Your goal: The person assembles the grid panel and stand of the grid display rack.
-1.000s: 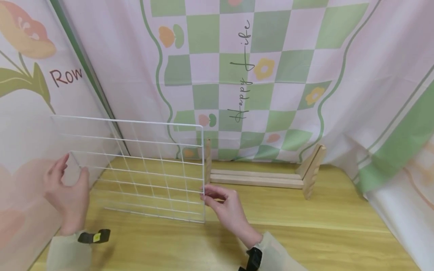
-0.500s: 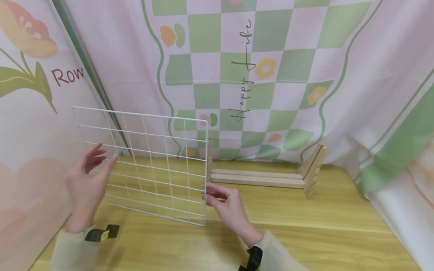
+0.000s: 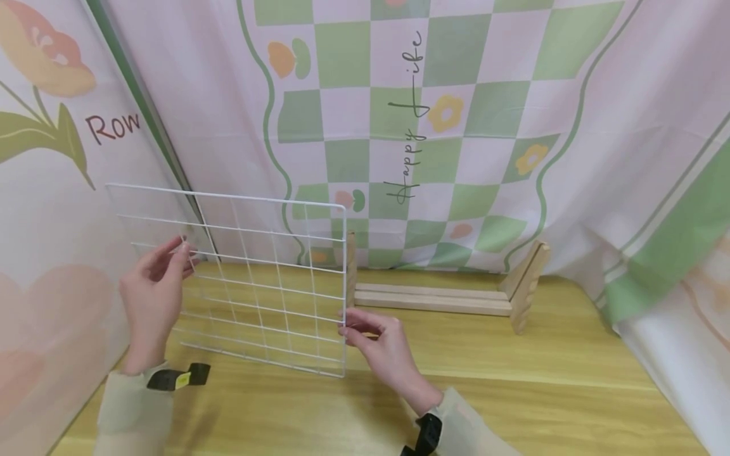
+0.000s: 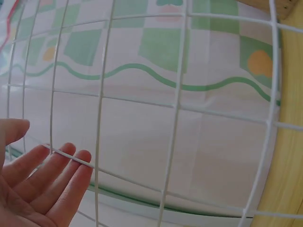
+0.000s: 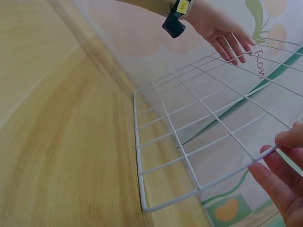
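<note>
A white wire grid panel (image 3: 270,288) stands on edge on the wooden table, its lower edge near or on the tabletop. My right hand (image 3: 379,348) pinches its right side wire between thumb and fingers; the right wrist view also shows this right hand (image 5: 284,175) on the edge wire. My left hand (image 3: 151,297) is at the panel's left part. In the left wrist view, the fingers of that left hand (image 4: 42,189) lie fairly straight behind a wire and touch it, while the thumb stays apart from them.
Behind the panel, to the right, stands a wooden stand (image 3: 433,299) with a slotted base bar and two notched uprights. A patterned curtain (image 3: 393,126) closes off the back, and a floral cloth (image 3: 51,221) hangs at the left. The wooden table (image 3: 513,392) extends to the right.
My left hand has moved right, from the panel's far left side in to its wires. The panel swung slightly right, then back a little. My right hand keeps its pinch on the edge.
</note>
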A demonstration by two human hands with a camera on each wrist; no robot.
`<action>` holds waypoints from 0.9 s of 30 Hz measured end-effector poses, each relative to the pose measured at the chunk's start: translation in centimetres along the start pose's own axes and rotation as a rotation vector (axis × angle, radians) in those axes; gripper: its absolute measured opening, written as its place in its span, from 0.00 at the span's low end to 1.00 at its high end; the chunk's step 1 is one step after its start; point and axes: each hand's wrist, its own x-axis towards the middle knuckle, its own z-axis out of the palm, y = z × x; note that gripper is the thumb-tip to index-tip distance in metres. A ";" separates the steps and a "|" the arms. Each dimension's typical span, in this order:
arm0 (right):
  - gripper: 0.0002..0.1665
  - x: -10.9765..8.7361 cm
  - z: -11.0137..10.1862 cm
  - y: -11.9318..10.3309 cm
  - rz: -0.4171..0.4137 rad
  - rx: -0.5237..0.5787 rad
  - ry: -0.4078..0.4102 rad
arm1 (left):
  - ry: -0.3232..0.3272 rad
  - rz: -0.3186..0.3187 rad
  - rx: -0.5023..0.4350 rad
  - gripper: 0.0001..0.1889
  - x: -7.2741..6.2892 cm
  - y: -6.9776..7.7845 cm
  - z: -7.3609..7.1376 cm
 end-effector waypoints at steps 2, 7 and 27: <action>0.15 0.0 0.0 0.0 -0.003 -0.001 0.001 | -0.015 -0.053 -0.103 0.18 0.2 0.2 -0.1; 0.14 0.1 0.0 0.0 0.005 -0.014 0.000 | -0.023 -0.129 -0.219 0.18 0.6 0.2 -0.3; 0.14 0.1 -0.8 0.5 0.009 -0.074 -0.040 | -0.189 -0.274 -0.404 0.07 1.4 -0.4 -1.7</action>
